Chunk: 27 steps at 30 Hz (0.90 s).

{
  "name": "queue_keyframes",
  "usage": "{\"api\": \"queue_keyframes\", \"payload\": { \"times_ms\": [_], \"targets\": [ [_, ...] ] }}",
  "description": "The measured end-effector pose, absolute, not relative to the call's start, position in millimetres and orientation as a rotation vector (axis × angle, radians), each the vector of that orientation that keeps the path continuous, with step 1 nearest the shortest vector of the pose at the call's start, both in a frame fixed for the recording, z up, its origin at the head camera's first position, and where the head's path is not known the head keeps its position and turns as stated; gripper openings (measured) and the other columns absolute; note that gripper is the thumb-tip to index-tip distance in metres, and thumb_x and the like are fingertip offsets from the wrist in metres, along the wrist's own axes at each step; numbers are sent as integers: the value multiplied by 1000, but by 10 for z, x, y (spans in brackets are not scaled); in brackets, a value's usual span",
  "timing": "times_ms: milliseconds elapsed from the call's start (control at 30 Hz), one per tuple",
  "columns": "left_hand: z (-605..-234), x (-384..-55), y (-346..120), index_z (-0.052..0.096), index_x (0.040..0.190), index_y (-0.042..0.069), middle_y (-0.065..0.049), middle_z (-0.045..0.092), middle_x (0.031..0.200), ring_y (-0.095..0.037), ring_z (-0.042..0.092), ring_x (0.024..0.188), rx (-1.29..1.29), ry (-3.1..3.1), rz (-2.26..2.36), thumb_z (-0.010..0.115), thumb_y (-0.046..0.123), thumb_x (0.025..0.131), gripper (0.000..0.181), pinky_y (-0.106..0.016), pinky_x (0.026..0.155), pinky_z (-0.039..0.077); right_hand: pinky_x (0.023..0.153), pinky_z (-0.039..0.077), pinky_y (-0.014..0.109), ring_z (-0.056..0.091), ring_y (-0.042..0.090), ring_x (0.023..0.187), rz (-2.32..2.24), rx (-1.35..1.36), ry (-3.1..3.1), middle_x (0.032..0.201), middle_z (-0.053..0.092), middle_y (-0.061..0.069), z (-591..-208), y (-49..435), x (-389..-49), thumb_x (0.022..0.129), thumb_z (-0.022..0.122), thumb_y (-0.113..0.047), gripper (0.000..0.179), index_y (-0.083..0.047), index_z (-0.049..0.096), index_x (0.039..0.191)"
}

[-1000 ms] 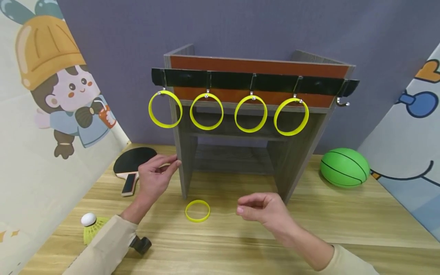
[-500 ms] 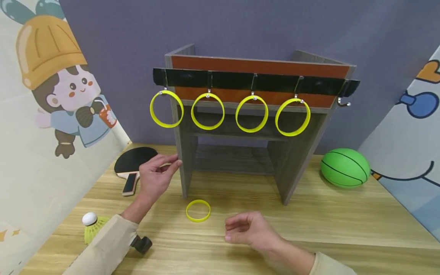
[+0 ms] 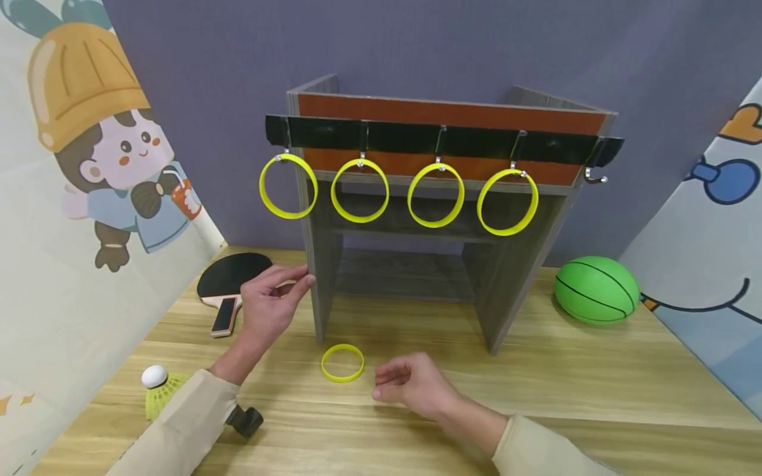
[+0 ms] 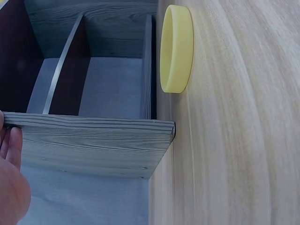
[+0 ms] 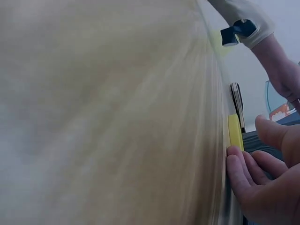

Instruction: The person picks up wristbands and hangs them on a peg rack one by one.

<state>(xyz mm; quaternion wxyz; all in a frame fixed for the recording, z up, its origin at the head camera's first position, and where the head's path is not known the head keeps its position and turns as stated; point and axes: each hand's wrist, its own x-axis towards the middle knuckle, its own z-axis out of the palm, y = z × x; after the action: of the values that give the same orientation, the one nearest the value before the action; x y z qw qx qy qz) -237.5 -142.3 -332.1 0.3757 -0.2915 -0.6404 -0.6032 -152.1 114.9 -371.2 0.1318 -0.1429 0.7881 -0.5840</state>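
Observation:
A grey wooden shelf unit stands on the table. My left hand holds the front edge of its left side panel; in the left wrist view the fingers lie against that panel's outer face. One yellow ring lies flat on the table before the shelf, seen from the side in the left wrist view. Just right of it is my right hand, thumb and fingers parted and loosely curved, holding nothing. Several yellow rings hang from hooks on a black bar across the shelf's top front.
At the bar's right end is a bare hook. A table tennis bat and a yellow shuttlecock lie on the left. A green ball sits on the right, by the wall.
My right hand has moved left and down at first, then further left and slightly up, to beside the ring on the table. My left hand has stayed at the panel.

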Motion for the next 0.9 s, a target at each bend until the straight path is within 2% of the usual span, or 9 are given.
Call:
{"api": "queue_keyframes", "payload": {
  "times_ms": [267,600,900],
  "targets": [
    [-3314,-2393,-1400,71,91,-10,-19,67,81,-12,66,75,-758,-1623,-1568,72,-18,73,20,-24,65,56,69,55,26,64,18,79,-1667,-447,2376,88,68,11,-3737,1080,-1722,75,79,-1,30,9,67,100],
    [-3295,-2409,-1397,72,90,-8,-18,67,81,-12,66,74,-751,-1637,-1548,73,-17,72,20,-26,63,57,61,54,29,61,17,72,-1578,-376,2434,79,64,4,-3749,978,-1905,78,79,-12,23,2,70,94],
    [-3206,-2303,-1377,68,86,-16,-26,64,79,-10,65,74,-749,-1625,-1545,69,-26,68,20,-21,62,56,56,57,31,66,21,60,-1661,-241,2329,65,66,12,-3767,849,-2011,76,79,-5,16,5,68,82]
  ]
}}
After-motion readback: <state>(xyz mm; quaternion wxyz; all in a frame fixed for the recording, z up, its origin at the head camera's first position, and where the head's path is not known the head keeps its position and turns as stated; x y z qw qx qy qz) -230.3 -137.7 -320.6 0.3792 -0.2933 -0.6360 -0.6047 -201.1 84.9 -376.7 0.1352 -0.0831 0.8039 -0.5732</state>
